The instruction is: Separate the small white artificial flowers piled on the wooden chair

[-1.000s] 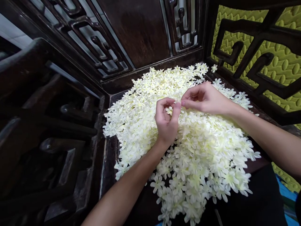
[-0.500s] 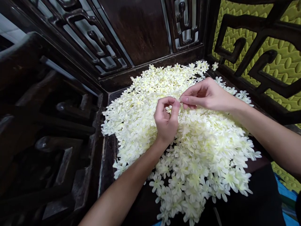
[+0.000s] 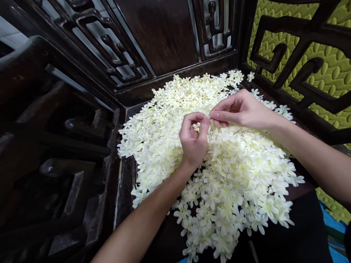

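A wide heap of small white flowers (image 3: 236,171) with pale yellow centres spreads beneath both hands. Over its middle, my left hand (image 3: 194,138) is closed, thumb and index finger pinched at the tips. My right hand (image 3: 236,111) comes in from the right and pinches too, its fingertips meeting those of my left hand. Whatever lies between the fingertips is tiny and mostly hidden, so I cannot name it. Some petals show through the gap inside my left hand's curled fingers; whether they belong to a held flower or to the heap, I cannot tell.
The flowers lie on a dark wooden seat (image 3: 127,175). Carved dark wood panels (image 3: 161,36) rise behind it, with a carved armrest (image 3: 68,168) at left and open latticework (image 3: 304,36) at right. Beyond the lattice is yellow-green quilted fabric (image 3: 329,76). One loose flower (image 3: 250,76) lies near the back corner.
Both hands keep the same pinched pose at nearly the same spot. The flower heap looks unchanged.
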`<act>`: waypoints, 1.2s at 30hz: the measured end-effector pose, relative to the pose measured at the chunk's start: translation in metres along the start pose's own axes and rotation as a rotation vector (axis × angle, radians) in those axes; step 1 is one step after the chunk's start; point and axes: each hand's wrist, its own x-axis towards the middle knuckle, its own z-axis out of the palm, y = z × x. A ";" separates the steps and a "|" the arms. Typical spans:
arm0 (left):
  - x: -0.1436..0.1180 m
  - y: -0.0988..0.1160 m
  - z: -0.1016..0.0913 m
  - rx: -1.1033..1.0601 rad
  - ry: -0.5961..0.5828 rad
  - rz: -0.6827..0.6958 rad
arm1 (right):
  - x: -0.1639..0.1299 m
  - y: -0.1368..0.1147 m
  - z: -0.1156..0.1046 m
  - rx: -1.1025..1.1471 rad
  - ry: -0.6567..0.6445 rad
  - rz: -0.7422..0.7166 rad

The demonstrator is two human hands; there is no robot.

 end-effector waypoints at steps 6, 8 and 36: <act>0.000 0.000 0.000 0.021 -0.001 0.007 | -0.001 -0.001 0.000 -0.006 0.001 0.002; 0.000 0.000 0.000 0.023 -0.003 0.006 | -0.001 -0.001 0.000 -0.006 0.001 0.001; 0.000 0.000 0.000 0.022 -0.011 0.007 | 0.000 0.001 -0.001 -0.015 -0.017 -0.014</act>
